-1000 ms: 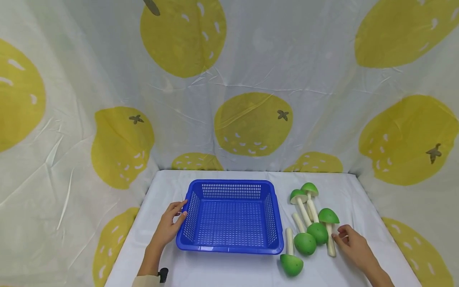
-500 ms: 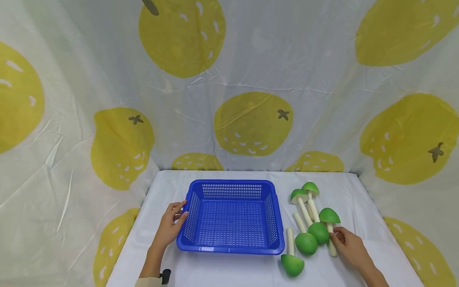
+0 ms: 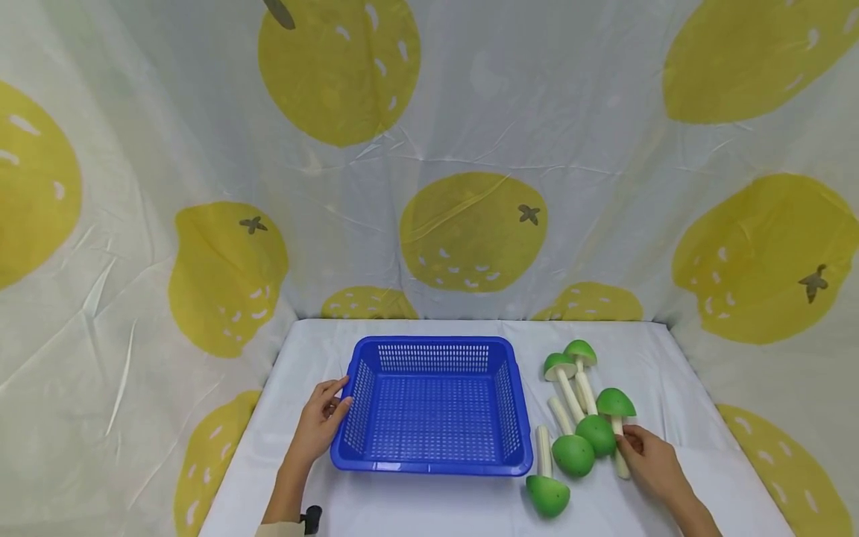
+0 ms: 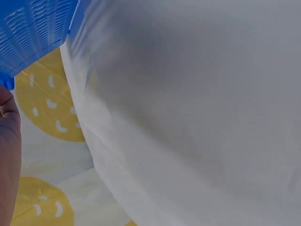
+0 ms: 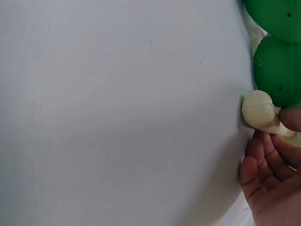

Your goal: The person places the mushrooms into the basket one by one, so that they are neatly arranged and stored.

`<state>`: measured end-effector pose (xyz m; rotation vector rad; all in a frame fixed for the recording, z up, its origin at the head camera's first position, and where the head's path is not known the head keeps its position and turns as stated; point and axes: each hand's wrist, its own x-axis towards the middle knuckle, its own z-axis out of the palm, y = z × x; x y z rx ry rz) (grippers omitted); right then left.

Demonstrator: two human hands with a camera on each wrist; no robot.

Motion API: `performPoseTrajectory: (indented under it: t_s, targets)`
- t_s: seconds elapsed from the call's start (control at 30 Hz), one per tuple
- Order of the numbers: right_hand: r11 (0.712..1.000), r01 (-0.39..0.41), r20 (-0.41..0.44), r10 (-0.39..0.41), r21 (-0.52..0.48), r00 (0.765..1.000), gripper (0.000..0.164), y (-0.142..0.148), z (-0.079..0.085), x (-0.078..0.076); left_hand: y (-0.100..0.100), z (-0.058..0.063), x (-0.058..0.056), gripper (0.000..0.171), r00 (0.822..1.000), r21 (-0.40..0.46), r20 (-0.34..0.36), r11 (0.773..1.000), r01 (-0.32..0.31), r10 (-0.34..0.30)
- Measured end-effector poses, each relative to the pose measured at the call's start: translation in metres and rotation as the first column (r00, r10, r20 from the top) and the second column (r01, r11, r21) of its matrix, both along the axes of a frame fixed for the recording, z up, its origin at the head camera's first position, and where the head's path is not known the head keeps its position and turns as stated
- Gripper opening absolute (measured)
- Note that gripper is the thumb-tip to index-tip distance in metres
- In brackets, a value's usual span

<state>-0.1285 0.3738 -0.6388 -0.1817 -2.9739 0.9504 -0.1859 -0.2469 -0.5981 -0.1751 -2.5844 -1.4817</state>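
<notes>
A blue plastic basket (image 3: 429,468) with mesh sides stands on the table in the head view. At its left rim my left hand (image 3: 317,425) holds on, thumb and fingers at the edge; the left wrist view shows only part of this hand (image 4: 7,136) by the basket's side (image 4: 35,35). Right of the basket lie several green-capped mushrooms. My right hand (image 3: 652,461) pinches the pale stem of the rightmost mushroom (image 3: 616,403). In the right wrist view the stem's end (image 5: 257,109) shows between thumb and fingers (image 5: 278,162).
Other mushrooms lie close together left of the held one: one nearest the front (image 3: 548,496), two with caps side by side (image 3: 573,456), and others farther back (image 3: 580,353). A white cloth (image 3: 429,507) covers the table. Lemon-print curtains (image 3: 470,112) hang around it.
My right hand has moved slightly left and its thumb and fingers have closed on the rightmost mushroom's stem. The left hand stays at the basket's rim.
</notes>
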Motion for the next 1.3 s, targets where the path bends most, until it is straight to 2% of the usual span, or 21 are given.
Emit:
performPoseTrajectory:
  t_s: [0.2,0.6,0.77,1.0,1.3]
  targets:
    - [1.000,0.009,0.009,-0.009,-0.021,1.000,0.046,-0.001,0.001,-0.003,0.000,0.001,-0.001,0.043,1.000,0.045,-0.023,0.999,0.000,0.001]
    - [0.997,0.055,-0.061,-0.057,-0.047,0.996,0.041,0.000,-0.002,-0.006,0.013,0.005,0.005,0.042,0.996,0.056,-0.010,0.995,-0.085,0.086]
    - [0.995,0.081,-0.076,-0.085,-0.053,0.993,0.041,0.001,-0.002,-0.006,0.011,0.004,0.005,0.043,0.997,0.051,0.005,0.996,-0.079,0.079]
    - [0.995,0.088,-0.142,-0.093,-0.040,0.986,0.037,0.003,0.006,-0.009,0.005,0.001,0.003,0.045,0.997,0.100,0.056,0.994,-0.051,0.046]
    - [0.994,0.102,-0.147,-0.105,-0.032,0.984,0.041,0.005,0.019,-0.011,0.005,0.002,0.003,0.045,0.995,0.117,0.088,0.992,-0.054,0.044]
